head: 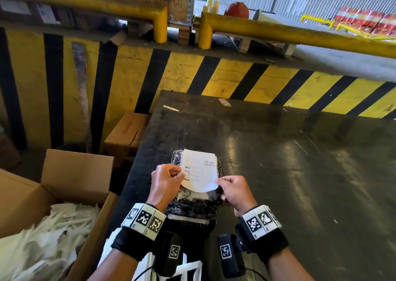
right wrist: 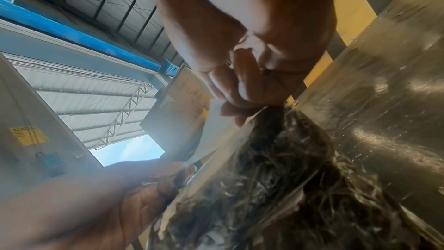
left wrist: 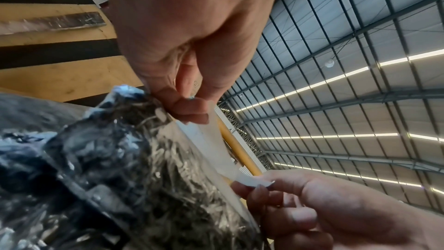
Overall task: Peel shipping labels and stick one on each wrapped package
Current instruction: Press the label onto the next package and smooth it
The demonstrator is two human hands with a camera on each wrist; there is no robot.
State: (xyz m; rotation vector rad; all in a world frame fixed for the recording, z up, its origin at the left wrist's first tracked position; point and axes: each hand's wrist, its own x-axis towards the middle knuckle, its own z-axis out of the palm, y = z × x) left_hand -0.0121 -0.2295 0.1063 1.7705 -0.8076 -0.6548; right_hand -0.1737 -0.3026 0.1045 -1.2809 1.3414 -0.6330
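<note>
The dark table top lay bare to the right of and beyond the wrapped package, so free passage was offered there. Only small scraps were scattered along its far edge. Beyond that edge, passage was blocked by a yellow-and-black striped wall topped with yellow rails. To the left, the table edge was flanked by an open cardboard box filled with white paper strips, and a closed carton stood behind it.
</note>
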